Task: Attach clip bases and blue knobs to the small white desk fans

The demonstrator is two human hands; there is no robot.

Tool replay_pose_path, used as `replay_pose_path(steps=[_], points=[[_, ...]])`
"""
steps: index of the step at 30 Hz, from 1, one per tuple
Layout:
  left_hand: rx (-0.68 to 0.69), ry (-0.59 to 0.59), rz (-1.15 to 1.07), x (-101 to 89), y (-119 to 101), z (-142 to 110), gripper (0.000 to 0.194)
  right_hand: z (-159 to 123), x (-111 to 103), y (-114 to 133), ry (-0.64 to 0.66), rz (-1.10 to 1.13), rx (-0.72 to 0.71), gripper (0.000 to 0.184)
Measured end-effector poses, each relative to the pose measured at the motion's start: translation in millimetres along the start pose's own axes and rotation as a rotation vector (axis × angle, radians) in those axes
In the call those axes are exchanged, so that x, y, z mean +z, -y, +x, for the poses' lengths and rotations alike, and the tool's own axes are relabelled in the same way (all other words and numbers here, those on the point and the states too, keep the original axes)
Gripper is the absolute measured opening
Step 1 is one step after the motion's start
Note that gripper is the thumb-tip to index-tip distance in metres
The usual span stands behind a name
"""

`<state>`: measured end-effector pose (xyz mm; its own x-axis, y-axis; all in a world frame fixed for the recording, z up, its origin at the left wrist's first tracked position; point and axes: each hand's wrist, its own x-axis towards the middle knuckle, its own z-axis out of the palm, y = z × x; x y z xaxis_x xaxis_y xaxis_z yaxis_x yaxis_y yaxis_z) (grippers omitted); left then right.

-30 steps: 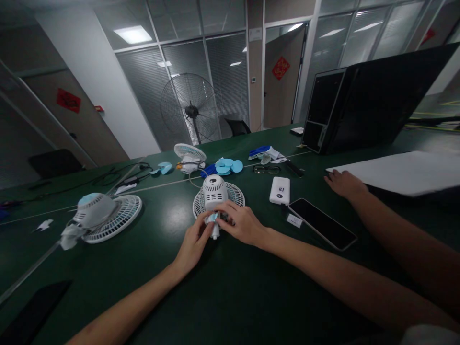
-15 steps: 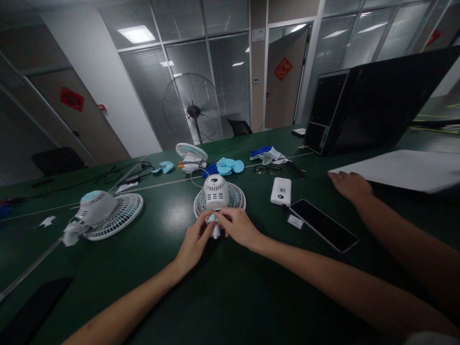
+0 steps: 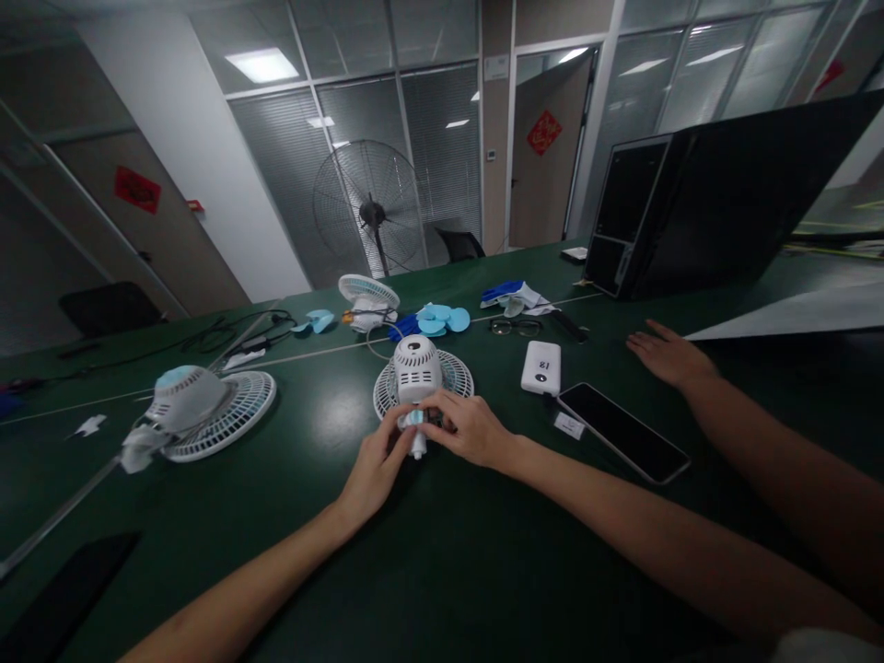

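A small white electric fan (image 3: 417, 370) lies face down on the green table in front of me, its motor housing upward and its round grille underneath. At the near end of the fan, my left hand (image 3: 377, 465) pinches a small white and light-blue piece (image 3: 412, 419) between thumb and fingers. My right hand (image 3: 476, 431) meets it from the right, fingers curled round a small dark thing that I cannot make out. A white stem (image 3: 418, 446) of the fan pokes out below the fingers. The fingertips hide where the two pieces meet.
Left lies another fan (image 3: 190, 405); a third fan (image 3: 369, 299) stands behind, beside light-blue fan blades (image 3: 442, 319). To my right are a power bank (image 3: 541, 366), a phone (image 3: 622, 431) and glasses (image 3: 516, 328). Another person's hand (image 3: 669, 357) rests flat near a white sheet (image 3: 801, 311).
My right hand has rolled and shifted slightly right, with a dark thing now showing at its fingertips. The white sheet has slid away to the right from the other person's hand.
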<state>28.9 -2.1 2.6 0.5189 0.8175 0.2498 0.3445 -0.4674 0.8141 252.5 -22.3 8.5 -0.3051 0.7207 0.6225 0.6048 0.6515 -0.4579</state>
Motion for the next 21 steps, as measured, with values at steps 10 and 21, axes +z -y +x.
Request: replay_pose_path(steps=[10,21], points=[[-0.009,-0.019,0.002,0.2,6,3,0.04,-7,17,14,-0.072,0.124,0.12,0.016],[-0.007,-0.001,-0.014,-2.9,8,3,0.042,-5,5,-10,-0.014,0.002,-0.125,0.032]])
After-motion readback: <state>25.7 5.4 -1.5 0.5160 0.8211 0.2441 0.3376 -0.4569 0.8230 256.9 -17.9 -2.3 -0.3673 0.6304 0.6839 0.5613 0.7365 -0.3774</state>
